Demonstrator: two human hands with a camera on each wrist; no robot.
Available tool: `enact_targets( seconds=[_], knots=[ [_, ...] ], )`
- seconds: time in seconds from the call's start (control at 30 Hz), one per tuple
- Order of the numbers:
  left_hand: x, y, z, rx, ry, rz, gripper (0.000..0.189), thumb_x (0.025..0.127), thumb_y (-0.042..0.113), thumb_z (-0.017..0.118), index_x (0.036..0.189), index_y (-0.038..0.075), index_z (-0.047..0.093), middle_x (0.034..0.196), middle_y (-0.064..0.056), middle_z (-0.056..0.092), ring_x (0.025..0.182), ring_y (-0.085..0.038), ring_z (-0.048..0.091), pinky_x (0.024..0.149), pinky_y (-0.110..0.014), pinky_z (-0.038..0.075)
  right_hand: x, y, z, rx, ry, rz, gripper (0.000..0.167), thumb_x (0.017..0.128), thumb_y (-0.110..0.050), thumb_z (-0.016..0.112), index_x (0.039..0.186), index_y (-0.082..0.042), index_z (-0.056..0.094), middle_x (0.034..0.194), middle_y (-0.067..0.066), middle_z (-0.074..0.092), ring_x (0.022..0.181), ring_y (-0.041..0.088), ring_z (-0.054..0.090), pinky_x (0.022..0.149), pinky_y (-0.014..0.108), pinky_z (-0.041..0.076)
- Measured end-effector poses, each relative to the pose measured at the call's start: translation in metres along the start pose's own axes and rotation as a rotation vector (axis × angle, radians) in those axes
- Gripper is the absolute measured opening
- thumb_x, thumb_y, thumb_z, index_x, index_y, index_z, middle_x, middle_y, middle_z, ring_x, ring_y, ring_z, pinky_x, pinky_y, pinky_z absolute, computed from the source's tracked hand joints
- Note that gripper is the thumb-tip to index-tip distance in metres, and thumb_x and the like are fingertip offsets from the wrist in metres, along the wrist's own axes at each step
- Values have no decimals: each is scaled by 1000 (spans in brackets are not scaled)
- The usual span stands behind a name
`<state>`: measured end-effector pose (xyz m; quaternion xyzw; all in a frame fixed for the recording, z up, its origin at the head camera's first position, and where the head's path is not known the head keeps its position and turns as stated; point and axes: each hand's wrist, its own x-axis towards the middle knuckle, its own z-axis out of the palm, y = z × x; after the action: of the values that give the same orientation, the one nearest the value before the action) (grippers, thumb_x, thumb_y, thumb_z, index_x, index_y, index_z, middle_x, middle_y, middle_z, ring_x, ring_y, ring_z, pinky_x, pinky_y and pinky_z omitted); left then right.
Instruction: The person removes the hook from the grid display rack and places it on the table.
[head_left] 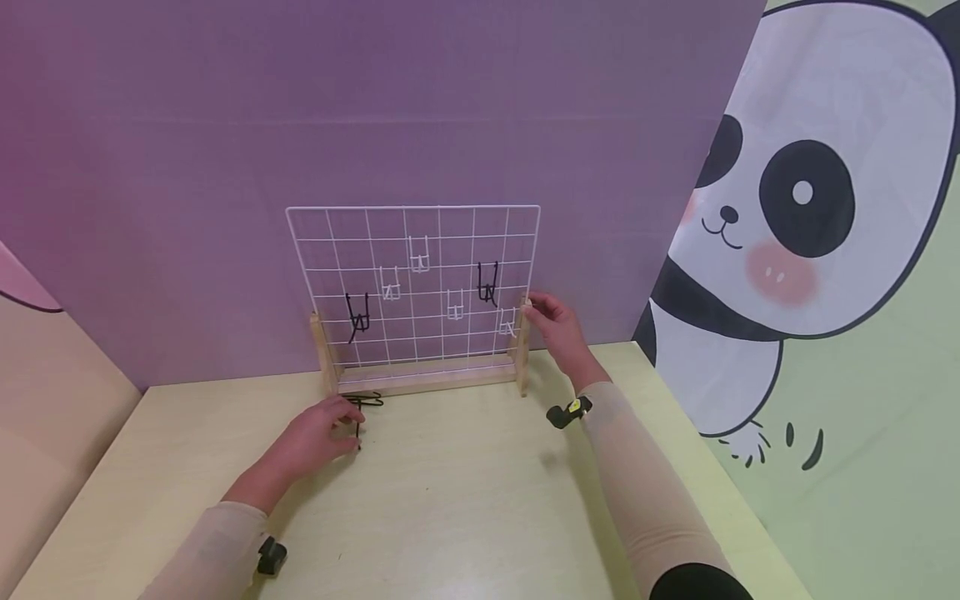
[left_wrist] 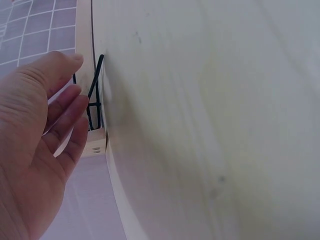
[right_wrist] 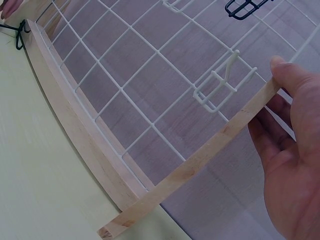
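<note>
A white wire grid [head_left: 427, 319] stands upright in a wooden stand [head_left: 427, 383]. My right hand [head_left: 558, 335] holds the top of the stand's right post [right_wrist: 200, 157], thumb on the near face and fingers behind. On the table, by the stand's left foot, lies a black wire hook [head_left: 367, 401]. My left hand [head_left: 318, 442] is beside it, fingers loosely bent and thumb apart; in the left wrist view the fingertips [left_wrist: 80, 102] come close to the hook, and contact is hard to tell. On the grid hang two black hooks, the left one [head_left: 358, 321] lower than the right one [head_left: 487, 285].
Several white hooks also hang on the grid, among them an upper one [head_left: 419, 260] and one near the right post [head_left: 507, 323]. The pale wooden table [head_left: 450, 500] reaches back to a purple backdrop [head_left: 412, 125]. A panda picture [head_left: 810, 200] covers the right wall.
</note>
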<state>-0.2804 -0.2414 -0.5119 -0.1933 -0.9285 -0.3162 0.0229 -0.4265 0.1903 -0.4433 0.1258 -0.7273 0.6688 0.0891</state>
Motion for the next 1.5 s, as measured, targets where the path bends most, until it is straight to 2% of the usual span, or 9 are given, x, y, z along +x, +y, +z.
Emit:
enact_targets(
  seconds=[0.13,0.43,0.8,1.0,1.2,1.33,1.43,1.5],
  knots=[
    [-1,0,-1,-10,17,16,26,94,4,86,117,3,75,117,-10,70,113,-37,71,97,-57,61,1,1,0,2,-5,15,36,111,-15,70,143,0,68,129,9,73,122,18,63,114,34,51],
    [-1,0,-5,-16,53,-5,24,99,7,82,122,3,75,121,-10,71,115,-39,70,100,-60,59,0,0,-1,5,-7,24,36,111,-15,70,144,-1,67,135,14,71,126,21,63,120,41,49],
    [4,2,-16,-12,130,-11,23,100,8,81,122,3,74,121,-14,73,114,-41,71,99,-63,59,0,0,-1,16,-15,27,36,111,-14,70,144,-1,68,131,8,72,124,18,64,116,36,51],
    [6,6,-17,-35,242,5,19,103,5,77,120,0,73,114,-14,75,108,-37,73,98,-61,59,-1,-1,-1,12,-7,30,36,111,-15,70,144,-2,67,130,7,72,123,18,63,115,36,51],
    [8,14,-18,-88,384,-51,18,107,15,74,120,3,72,114,-14,74,109,-37,71,99,-60,58,-1,0,0,9,3,20,36,110,-14,71,143,0,68,124,5,73,117,16,64,110,33,52],
    [13,24,-19,-156,468,-69,18,109,16,72,122,3,71,117,-14,74,110,-33,69,95,-44,56,-1,-1,0,7,7,23,36,110,-14,71,143,-1,68,124,5,73,117,16,64,111,34,52],
    [18,33,-21,-209,534,-48,19,107,12,73,122,0,70,117,-15,73,109,-29,67,91,-29,52,-1,-1,1,8,7,22,36,110,-14,71,143,0,68,126,6,73,119,16,64,113,36,52],
    [22,39,-21,-241,577,-34,21,105,10,75,122,-2,69,116,-15,73,107,-26,65,89,-24,50,-2,-2,0,8,8,20,36,110,-13,70,143,0,67,127,7,73,119,16,64,114,36,52]
  ],
)
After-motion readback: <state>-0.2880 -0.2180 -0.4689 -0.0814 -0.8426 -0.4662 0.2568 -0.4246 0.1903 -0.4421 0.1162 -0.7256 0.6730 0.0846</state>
